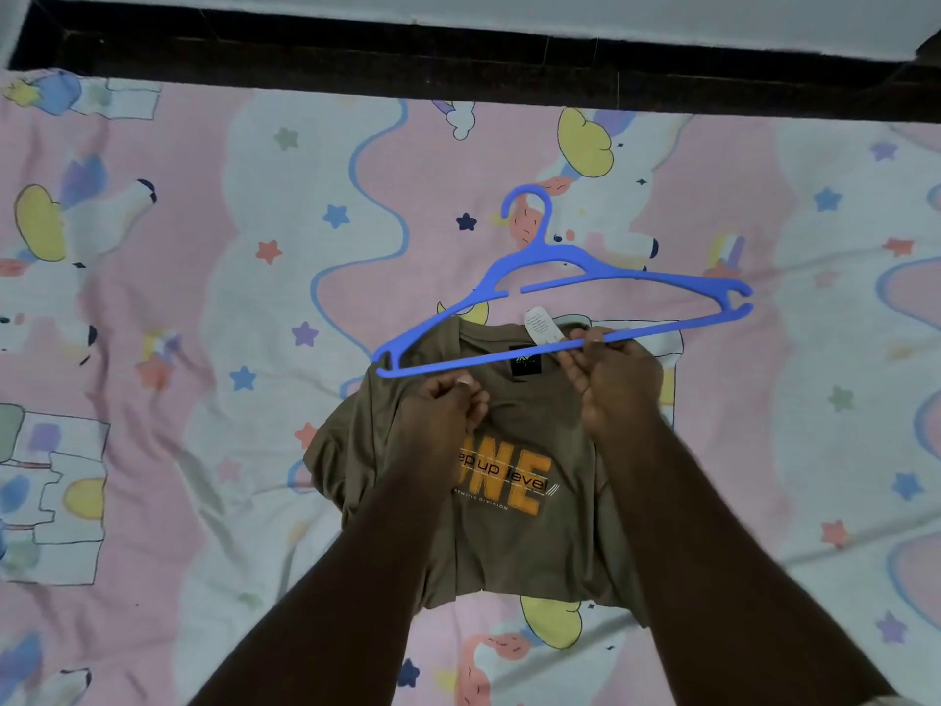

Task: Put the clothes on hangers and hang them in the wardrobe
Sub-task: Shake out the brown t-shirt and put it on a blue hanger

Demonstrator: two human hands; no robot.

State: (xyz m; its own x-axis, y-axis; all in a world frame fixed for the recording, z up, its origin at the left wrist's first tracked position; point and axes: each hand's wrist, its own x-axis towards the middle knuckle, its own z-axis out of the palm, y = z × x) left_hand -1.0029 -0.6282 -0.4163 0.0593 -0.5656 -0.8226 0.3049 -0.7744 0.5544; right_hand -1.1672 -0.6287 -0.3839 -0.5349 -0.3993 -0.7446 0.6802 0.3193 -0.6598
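Observation:
An olive-brown T-shirt (pixel 514 542) with orange lettering lies partly folded on the bed, its collar and a white tag facing away from me. A blue plastic hanger (pixel 601 270) is held just above the collar, hook pointing away. My right hand (pixel 606 369) pinches the hanger's bottom bar near its middle. My left hand (pixel 448 405) has its fingers curled on the shirt fabric just below the collar, under the hanger's left end.
The bed is covered by a pink and white cartoon-print sheet (pixel 203 308). A dark wooden bed frame edge (pixel 458 58) runs along the far side, against a pale wall. No wardrobe is in view.

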